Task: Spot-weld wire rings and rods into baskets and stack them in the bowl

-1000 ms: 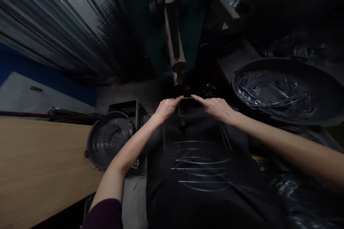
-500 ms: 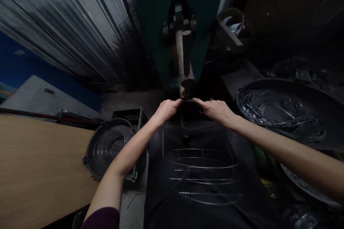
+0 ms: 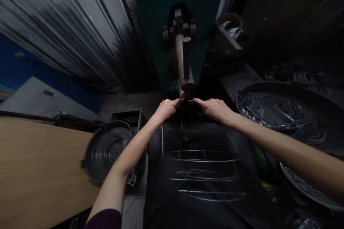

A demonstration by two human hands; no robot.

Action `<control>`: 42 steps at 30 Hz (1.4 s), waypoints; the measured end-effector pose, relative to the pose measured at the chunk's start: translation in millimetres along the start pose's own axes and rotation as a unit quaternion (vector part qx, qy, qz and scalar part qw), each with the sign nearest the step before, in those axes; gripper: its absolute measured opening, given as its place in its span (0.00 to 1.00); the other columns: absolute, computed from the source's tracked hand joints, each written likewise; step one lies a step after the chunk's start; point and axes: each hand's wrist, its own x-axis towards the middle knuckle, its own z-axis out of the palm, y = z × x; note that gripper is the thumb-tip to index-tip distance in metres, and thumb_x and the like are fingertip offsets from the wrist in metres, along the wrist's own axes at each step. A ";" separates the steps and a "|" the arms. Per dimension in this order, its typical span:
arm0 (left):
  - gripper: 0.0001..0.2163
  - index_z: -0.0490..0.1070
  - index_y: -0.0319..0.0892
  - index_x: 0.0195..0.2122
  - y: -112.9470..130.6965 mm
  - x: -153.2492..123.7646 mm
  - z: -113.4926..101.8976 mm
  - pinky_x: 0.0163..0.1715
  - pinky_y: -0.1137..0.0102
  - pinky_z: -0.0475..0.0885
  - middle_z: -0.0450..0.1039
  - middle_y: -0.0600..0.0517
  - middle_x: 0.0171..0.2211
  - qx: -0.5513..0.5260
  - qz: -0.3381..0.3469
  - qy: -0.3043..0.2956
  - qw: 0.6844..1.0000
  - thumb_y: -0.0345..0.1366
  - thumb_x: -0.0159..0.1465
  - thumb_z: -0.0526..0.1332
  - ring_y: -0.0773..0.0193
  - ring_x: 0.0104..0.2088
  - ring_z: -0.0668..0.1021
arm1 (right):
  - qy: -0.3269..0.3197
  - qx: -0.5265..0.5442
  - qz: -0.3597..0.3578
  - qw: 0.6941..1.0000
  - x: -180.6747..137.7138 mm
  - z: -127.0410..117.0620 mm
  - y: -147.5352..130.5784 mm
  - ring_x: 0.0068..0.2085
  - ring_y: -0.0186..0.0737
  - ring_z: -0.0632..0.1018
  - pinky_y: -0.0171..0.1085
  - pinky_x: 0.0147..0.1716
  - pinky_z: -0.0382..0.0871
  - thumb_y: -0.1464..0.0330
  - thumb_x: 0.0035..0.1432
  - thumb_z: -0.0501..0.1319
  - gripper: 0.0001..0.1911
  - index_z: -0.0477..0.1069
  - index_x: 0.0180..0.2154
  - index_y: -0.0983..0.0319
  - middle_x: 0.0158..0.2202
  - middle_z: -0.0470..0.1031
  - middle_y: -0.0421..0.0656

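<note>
Touching wire point(image 3: 188, 101) under machine arm point(image 3: 180, 57) with left hand point(image 3: 167, 110) and right hand point(image 3: 213, 110).
Fingers extended, grip unclear; wire sits at arm's tip, above curved rods point(image 3: 206, 177) on black sheet point(image 3: 158, 200).

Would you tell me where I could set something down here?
The light wooden tabletop left of the round black tub of wire offers free surface. It is crowded on the right, around a large black basin of wire pieces and a wire-filled dish, and on the black sheet under the wire hoops.
</note>
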 end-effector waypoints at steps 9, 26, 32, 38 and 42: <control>0.15 0.73 0.42 0.45 2.2 3.4 -4.0 0.31 0.73 0.65 0.77 0.47 0.32 -0.001 -0.002 -0.009 1.000 0.40 0.69 0.48 0.61 0.31 0.78 | 0.000 0.042 -0.007 0.999 0.4 -1.1 2.7 0.35 0.49 0.77 0.38 0.32 0.65 0.65 0.65 0.46 0.22 0.59 0.60 0.54 0.37 0.76 0.51; 0.15 0.74 0.41 0.39 -5.8 0.7 -7.7 0.28 0.73 0.61 0.77 0.48 0.30 -0.010 0.004 0.002 1.000 0.42 0.68 0.50 0.63 0.30 0.78 | 0.008 0.082 0.005 0.997 3.8 -8.7 -4.8 0.37 0.48 0.77 0.36 0.32 0.64 0.57 0.68 0.39 0.23 0.66 0.50 0.60 0.37 0.75 0.51; 0.15 0.73 0.42 0.40 -3.3 0.1 -7.1 0.31 0.72 0.63 0.78 0.47 0.32 0.002 -0.004 0.010 1.000 0.41 0.69 0.49 0.61 0.33 0.79 | 0.017 0.076 0.010 0.997 4.5 -4.0 -2.0 0.36 0.45 0.77 0.34 0.30 0.61 0.57 0.68 0.40 0.22 0.67 0.47 0.60 0.36 0.76 0.49; 0.15 0.73 0.42 0.40 -1.2 0.1 -5.0 0.32 0.72 0.64 0.78 0.47 0.34 -0.009 -0.017 0.001 1.000 0.41 0.69 0.48 0.61 0.35 0.79 | 0.028 0.059 0.014 0.998 7.1 -0.8 -1.6 0.35 0.46 0.77 0.34 0.29 0.61 0.58 0.68 0.40 0.22 0.68 0.46 0.59 0.35 0.76 0.48; 0.15 0.73 0.42 0.38 -1.4 -0.2 -1.6 0.30 0.73 0.63 0.78 0.47 0.32 -0.019 -0.012 0.005 1.000 0.41 0.69 0.49 0.62 0.33 0.78 | -0.002 0.138 0.000 0.990 2.6 -7.4 12.0 0.38 0.45 0.77 0.36 0.34 0.64 0.59 0.68 0.40 0.22 0.69 0.43 0.60 0.37 0.76 0.48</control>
